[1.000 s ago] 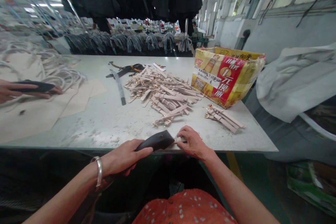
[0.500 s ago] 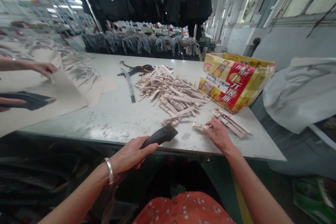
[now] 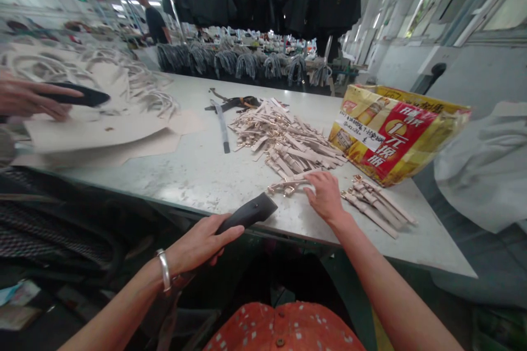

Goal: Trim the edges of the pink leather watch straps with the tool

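Right hand (image 3: 325, 196): half a second ago we had it over by the small bundle (image 3: 373, 205); now it's swung back to the front edge of the big pile (image 3: 284, 140).
Pale strap (image 3: 294, 181): fingers half-curled with the tips on this one, thumb looking apart, so we can't tell if it's properly pinched.
Bundle count: our guess is the strap we were carrying got left there, meaning we're onto a different one.
Left hand (image 3: 201, 245): wrapped snugly round the black handheld tool (image 3: 247, 214), same as before, tip near the strap's buckle end.
Worktop (image 3: 181, 175): pile in the middle, bundle off to the right, just in front of the yellow carton (image 3: 395, 145).
Co-worker's hand (image 3: 27, 97): over on our left, now with a dark tool (image 3: 80, 95) above a pale sheet (image 3: 102, 137).
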Tool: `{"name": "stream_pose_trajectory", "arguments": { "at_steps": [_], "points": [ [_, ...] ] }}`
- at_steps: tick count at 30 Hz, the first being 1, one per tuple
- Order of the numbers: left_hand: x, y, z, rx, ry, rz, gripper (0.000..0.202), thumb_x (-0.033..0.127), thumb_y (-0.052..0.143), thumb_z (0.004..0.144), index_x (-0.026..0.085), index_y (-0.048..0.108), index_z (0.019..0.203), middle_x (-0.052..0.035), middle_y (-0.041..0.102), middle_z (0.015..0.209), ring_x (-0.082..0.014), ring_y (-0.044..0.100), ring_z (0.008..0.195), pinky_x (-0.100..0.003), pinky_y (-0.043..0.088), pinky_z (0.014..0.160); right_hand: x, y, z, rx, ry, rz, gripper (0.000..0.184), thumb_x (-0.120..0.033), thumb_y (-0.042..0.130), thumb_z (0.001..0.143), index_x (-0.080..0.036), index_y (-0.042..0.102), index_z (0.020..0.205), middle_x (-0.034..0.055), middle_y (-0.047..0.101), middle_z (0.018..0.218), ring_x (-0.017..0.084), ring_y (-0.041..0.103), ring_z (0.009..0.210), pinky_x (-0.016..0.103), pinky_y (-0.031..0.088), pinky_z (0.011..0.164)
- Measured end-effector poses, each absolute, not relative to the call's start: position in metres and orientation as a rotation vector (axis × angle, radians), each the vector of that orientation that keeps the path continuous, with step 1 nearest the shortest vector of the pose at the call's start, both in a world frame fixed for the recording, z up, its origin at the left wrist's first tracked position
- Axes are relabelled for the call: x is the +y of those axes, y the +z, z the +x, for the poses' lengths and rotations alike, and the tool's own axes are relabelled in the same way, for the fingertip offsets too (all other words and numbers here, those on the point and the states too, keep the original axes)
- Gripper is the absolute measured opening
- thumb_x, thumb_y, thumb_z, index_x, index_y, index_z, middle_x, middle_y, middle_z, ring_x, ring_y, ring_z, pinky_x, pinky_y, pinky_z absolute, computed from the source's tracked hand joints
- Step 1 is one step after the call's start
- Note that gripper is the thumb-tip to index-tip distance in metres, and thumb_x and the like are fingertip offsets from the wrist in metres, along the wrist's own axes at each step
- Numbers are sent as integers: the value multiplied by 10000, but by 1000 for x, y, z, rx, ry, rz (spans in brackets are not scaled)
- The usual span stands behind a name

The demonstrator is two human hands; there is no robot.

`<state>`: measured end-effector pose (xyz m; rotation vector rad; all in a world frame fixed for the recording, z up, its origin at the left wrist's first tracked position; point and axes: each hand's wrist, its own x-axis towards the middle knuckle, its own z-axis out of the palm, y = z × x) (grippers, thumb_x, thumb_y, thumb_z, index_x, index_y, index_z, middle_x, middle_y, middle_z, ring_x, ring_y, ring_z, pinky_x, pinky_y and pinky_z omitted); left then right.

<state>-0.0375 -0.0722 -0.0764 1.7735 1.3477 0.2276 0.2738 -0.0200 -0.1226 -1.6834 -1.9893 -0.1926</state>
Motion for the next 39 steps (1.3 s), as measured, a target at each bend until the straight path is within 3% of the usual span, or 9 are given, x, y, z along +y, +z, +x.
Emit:
{"name": "stream_pose_trajectory", "arguments": {
  "at_steps": [4, 7, 12, 20, 27, 34, 39],
  "points": [
    [-78, -74, -38, 1349, 217, 1787, 456, 614, 425, 784, 178, 532, 862, 38, 535, 590, -129, 530, 438, -220, 409, 423, 8, -117, 227, -2274, -124, -1675, 183, -230, 509, 825, -224, 647, 945, 58, 643, 979, 215, 481, 1009, 360, 286, 885],
    [-81, -72, -40, 1342, 217, 1768, 457, 610, 427, 784, 183, 536, 902, 37, 538, 600, -130, 533, 443, -218, 411, 424, 16, -112, 216, -2370, -98, -1726, 202, -198, 464, 843, -195, 666, 836, 78, 649, 900, 219, 499, 965, 344, 307, 841],
    [-85, -73, -43, 1343, 214, 1747, 472, 616, 420, 783, 176, 543, 899, 37, 528, 590, -129, 526, 446, -224, 421, 436, 4, -106, 216, -2302, 2, -1734, 239, -214, 427, 855, -186, 663, 876, 84, 643, 887, 190, 544, 844, 263, 356, 688],
    [-94, -66, -27, 1336, 136, 1809, 518, 633, 422, 763, 177, 574, 956, 1, 576, 700, -139, 544, 506, -222, 417, 427, -33, -125, 238, -2088, 664, -1724, 245, -278, 537, 760, -230, 693, 941, 5, 674, 760, 146, 560, 678, 220, 348, 587],
    [-90, -57, 4, 1333, 52, 2005, 465, 584, 429, 770, 192, 633, 916, -33, 605, 759, -158, 560, 595, -219, 396, 484, -48, -132, 252, -1980, 862, -1616, 267, -234, 511, 743, -202, 701, 928, 1, 693, 798, 151, 580, 703, 225, 393, 640],
    [-68, -62, -2, 1376, 45, 1818, 529, 662, 382, 752, 177, 563, 862, 13, 559, 599, -125, 496, 423, -221, 362, 403, -53, -131, 258, -1975, 965, -1510, 267, -253, 509, 771, -215, 694, 961, 2, 699, 902, 180, 597, 812, 257, 414, 730],
    [-63, -61, -12, 1395, 20, 1834, 509, 652, 390, 759, 185, 558, 866, 24, 548, 597, -130, 523, 422, -228, 397, 418, -52, -130, 258, -2003, 933, -1545, 256, -239, 514, 766, -225, 696, 946, 11, 698, 896, 186, 598, 818, 262, 409, 729]
  ]
}}
